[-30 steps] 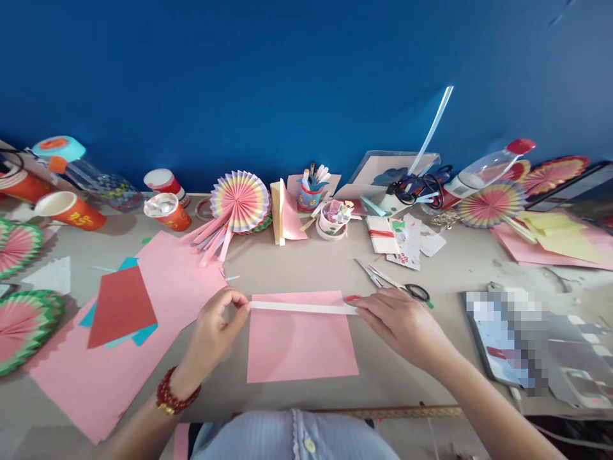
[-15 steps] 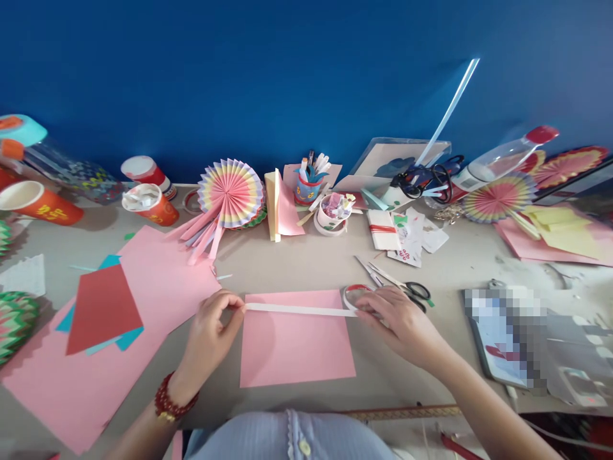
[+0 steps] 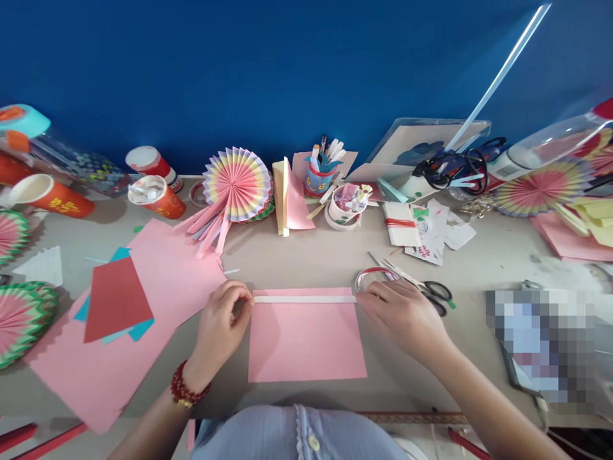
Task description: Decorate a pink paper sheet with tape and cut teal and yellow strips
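Note:
A white strip of tape [image 3: 304, 299] is stretched straight across the upper part of a pink paper sheet [image 3: 307, 345], just below its far edge. My left hand [image 3: 224, 326] pinches the strip's left end beside the sheet's upper left corner. At the right end, my right hand [image 3: 405, 319] has its fingers closed on the strip past the sheet's right edge. A tape roll [image 3: 359, 280] shows partly behind my right fingers, the rest of it hidden. Scissors [image 3: 412, 278] with black handles lie just beyond that hand.
Left lie larger pink paper [image 3: 158, 255] and a red sheet [image 3: 117, 300] over blue ones. Along the blue wall stand paper cups [image 3: 156, 197], a pleated paper fan [image 3: 237, 185], a pen pot [image 3: 318, 181] and a white cup [image 3: 345, 201]. A phone [image 3: 527, 358] lies right.
Both hands have brought the tape strip closer to the sheet's far edge, and it now lies more level. The view has shifted slightly, moving most things rightward in the picture.

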Action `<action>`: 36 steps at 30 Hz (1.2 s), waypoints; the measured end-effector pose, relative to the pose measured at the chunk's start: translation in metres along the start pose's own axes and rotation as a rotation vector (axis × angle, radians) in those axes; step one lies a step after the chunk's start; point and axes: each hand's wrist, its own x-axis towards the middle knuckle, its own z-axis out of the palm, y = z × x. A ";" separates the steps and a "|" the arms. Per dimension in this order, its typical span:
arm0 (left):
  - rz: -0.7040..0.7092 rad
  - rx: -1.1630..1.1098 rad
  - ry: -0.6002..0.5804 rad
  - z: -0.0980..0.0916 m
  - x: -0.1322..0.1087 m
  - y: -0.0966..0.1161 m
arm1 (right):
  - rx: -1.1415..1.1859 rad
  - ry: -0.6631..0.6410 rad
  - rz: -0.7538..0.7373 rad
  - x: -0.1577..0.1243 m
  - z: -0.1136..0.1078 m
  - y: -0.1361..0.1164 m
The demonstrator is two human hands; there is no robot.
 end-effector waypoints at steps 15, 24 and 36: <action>0.061 0.096 0.015 0.003 0.002 0.000 | -0.140 -0.021 -0.025 0.007 0.002 -0.001; 0.047 0.114 0.025 0.004 0.003 0.000 | -0.239 -0.017 -0.062 0.009 0.003 -0.002; 0.078 0.144 0.027 0.006 0.003 -0.004 | -0.298 -0.094 -0.064 0.012 0.000 -0.006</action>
